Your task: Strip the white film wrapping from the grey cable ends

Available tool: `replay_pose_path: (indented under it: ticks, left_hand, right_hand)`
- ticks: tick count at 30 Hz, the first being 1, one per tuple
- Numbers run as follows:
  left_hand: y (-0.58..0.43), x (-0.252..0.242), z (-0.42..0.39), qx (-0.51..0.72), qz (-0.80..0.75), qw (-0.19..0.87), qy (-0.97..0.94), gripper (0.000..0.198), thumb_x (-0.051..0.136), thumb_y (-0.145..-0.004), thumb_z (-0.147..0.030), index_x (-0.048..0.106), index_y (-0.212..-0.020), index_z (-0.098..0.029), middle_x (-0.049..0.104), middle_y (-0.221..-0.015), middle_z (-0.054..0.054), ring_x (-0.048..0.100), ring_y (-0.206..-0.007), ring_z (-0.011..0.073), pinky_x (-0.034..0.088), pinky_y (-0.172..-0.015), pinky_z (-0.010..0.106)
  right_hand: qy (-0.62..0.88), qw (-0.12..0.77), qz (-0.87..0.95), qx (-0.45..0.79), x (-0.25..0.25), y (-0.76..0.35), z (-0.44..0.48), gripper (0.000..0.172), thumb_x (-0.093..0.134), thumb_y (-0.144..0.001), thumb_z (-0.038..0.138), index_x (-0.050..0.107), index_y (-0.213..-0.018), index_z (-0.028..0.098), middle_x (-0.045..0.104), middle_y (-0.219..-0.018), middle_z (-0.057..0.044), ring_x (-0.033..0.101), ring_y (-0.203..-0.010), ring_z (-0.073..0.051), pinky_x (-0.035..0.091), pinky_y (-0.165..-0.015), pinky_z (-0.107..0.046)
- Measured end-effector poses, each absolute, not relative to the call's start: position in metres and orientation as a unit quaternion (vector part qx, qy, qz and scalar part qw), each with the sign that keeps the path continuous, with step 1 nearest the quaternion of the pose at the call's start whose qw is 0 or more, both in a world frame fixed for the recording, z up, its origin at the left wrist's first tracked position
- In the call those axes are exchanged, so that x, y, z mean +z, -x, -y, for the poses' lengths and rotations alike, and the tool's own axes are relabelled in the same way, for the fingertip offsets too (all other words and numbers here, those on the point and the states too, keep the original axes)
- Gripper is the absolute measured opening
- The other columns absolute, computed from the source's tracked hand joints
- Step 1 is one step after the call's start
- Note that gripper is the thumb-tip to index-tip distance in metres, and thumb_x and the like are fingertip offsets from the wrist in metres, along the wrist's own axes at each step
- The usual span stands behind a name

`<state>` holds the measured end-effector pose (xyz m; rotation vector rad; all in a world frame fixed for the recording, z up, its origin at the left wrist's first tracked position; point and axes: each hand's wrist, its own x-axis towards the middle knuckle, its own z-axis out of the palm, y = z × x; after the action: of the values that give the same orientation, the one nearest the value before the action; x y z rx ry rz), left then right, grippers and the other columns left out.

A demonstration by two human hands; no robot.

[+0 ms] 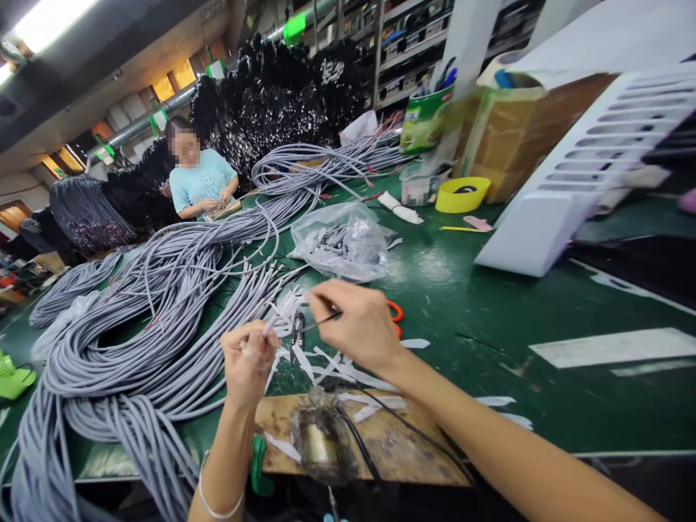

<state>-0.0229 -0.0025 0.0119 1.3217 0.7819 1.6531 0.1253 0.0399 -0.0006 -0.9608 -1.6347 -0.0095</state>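
My left hand (247,362) is closed around the end of a grey cable (270,328), its stripped tip poking up between my fingers. My right hand (356,322) pinches a thin dark wire (320,321) that runs from that tip toward my fingers. Both hands hover over a green table (489,304) littered with white strips of cut insulation (348,373). Orange-handled scissors (396,313) lie just behind my right hand, partly hidden by it. A worn wooden board with a taped fixture (320,435) sits right below my hands.
Big bundles of grey cable (135,341) cover the left of the table. A clear plastic bag (342,243), a yellow bowl (462,194), a cardboard box (516,138) and a white slotted panel (587,159) stand further back. Another person in a light blue shirt (201,181) works at the far end.
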Motion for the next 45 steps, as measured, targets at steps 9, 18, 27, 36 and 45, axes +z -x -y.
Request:
replay_pose_path:
  ticks: [9, 18, 27, 36, 45]
  left_hand:
    - [0.023, 0.010, 0.000, 0.643, -0.376, 0.394, -0.537, 0.037, 0.064, -0.068, -0.049, 0.067, -0.057, -0.014, 0.036, -0.039, -0.005, 0.024, -0.037, 0.0036, 0.019, -0.037, 0.018]
    - [0.024, 0.016, 0.005, 0.508, -0.404, 0.278, -0.708, 0.026, 0.060, -0.076, -0.038, 0.075, -0.078, -0.017, 0.068, -0.060, 0.007, 0.052, -0.049, 0.0140, 0.039, -0.048, 0.025]
    - [0.022, 0.017, 0.006, 0.467, -0.467, 0.042, -0.749, 0.020, 0.053, -0.081, -0.019, 0.072, -0.087, -0.019, 0.059, -0.055, 0.001, 0.043, -0.046, 0.0095, 0.030, -0.045, 0.022]
    - [0.017, 0.009, 0.010, 0.475, -0.407, -0.083, -0.776, 0.020, 0.053, -0.078, -0.014, 0.072, -0.081, -0.018, 0.049, -0.046, -0.001, 0.038, -0.040, 0.0089, 0.027, -0.042, 0.023]
    - [0.017, 0.014, 0.011, 0.538, -0.486, 0.058, -0.687, 0.021, 0.052, -0.081, -0.022, 0.072, -0.076, -0.015, 0.059, -0.052, 0.001, 0.044, -0.041, 0.0082, 0.031, -0.040, 0.020]
  right_hand:
    - [0.283, 0.627, 0.680, 0.253, 0.018, -0.128, -0.024, 0.017, 0.057, -0.078, 0.028, 0.066, -0.073, 0.015, 0.064, -0.060, -0.002, 0.048, -0.043, -0.008, 0.036, -0.039, -0.019]
    - [0.281, 0.554, 0.625, 0.473, 0.014, -0.128, -0.030, 0.032, 0.064, -0.068, 0.046, 0.061, -0.067, 0.015, 0.061, -0.061, -0.002, 0.055, -0.052, -0.012, 0.044, -0.045, -0.022]
    - [0.280, 0.564, 0.735, 0.251, 0.015, -0.126, -0.020, 0.023, 0.050, -0.080, 0.024, 0.054, -0.059, 0.016, 0.047, -0.052, 0.003, 0.037, -0.046, -0.006, 0.030, -0.043, -0.020]
    - [0.325, 0.485, 0.724, 0.367, 0.005, -0.114, -0.027, 0.035, 0.046, -0.079, 0.034, 0.039, -0.048, 0.018, 0.034, -0.045, 0.005, 0.030, -0.044, -0.006, 0.024, -0.040, -0.019]
    - [0.377, 0.560, 0.690, 0.260, 0.005, -0.118, -0.027, 0.021, 0.050, -0.081, 0.035, 0.058, -0.083, 0.016, 0.045, -0.055, 0.004, 0.041, -0.048, -0.009, 0.034, -0.044, -0.020]
